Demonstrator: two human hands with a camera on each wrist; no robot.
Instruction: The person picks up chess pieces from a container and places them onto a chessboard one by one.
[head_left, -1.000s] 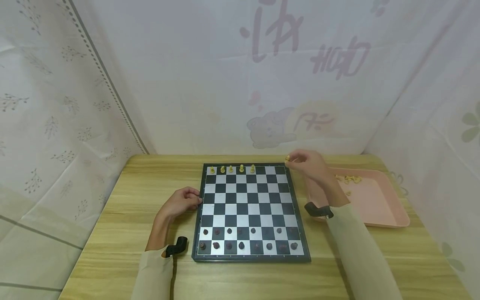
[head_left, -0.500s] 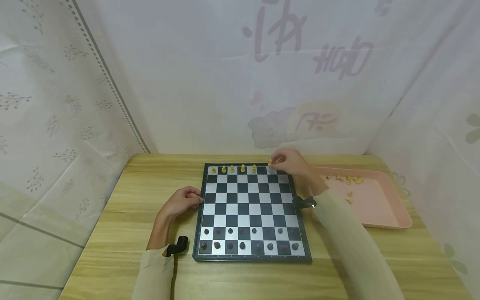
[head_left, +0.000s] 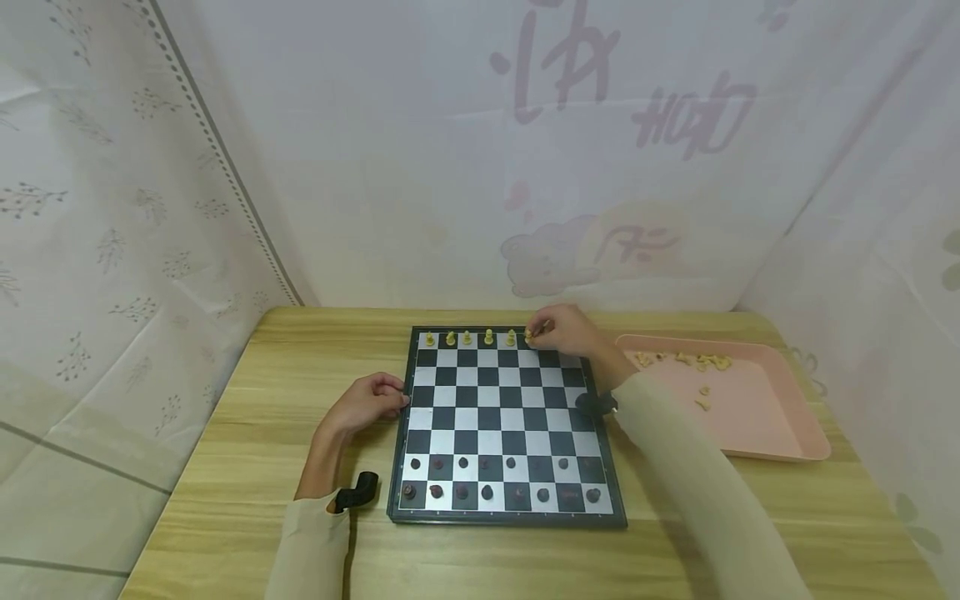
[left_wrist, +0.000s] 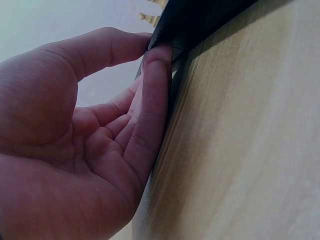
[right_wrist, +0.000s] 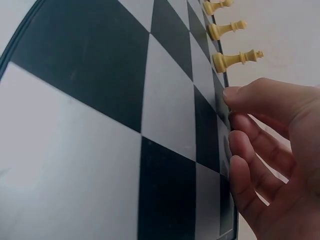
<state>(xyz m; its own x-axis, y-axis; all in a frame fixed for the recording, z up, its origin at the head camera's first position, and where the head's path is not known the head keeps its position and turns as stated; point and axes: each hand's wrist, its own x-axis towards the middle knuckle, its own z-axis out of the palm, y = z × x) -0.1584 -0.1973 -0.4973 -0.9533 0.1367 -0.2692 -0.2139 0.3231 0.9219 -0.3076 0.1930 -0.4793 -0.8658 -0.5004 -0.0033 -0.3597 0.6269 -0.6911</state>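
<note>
A black-and-white chessboard [head_left: 487, 396] lies on the table in the head view. My left hand [head_left: 365, 402] holds its left edge, thumb and index finger pinching the dark rim [left_wrist: 175, 27] in the left wrist view. At the far row my right hand [head_left: 567, 332] pinches a small pale-yellow chess piece [head_left: 528, 335] between thumb and fingertips, over the sixth square from the left. In the right wrist view that piece is hidden behind the fingers. Several yellow pieces [head_left: 489, 337] stand along the row to its left, the tallest chess piece [right_wrist: 235, 60] being closest to the thumb.
Two rows of dark pieces [head_left: 487, 492] occupy the near side of the board, with gaps in the front row. On the right stands a shallow pink tray [head_left: 757, 433] with several loose yellow pieces [head_left: 712, 362]. A fabric wall rises behind the wooden table [head_left: 300, 350].
My right hand has carried the yellow piece leftward from the board's far right corner and lowered it to the far row. The left hand keeps its hold on the board's edge.
</note>
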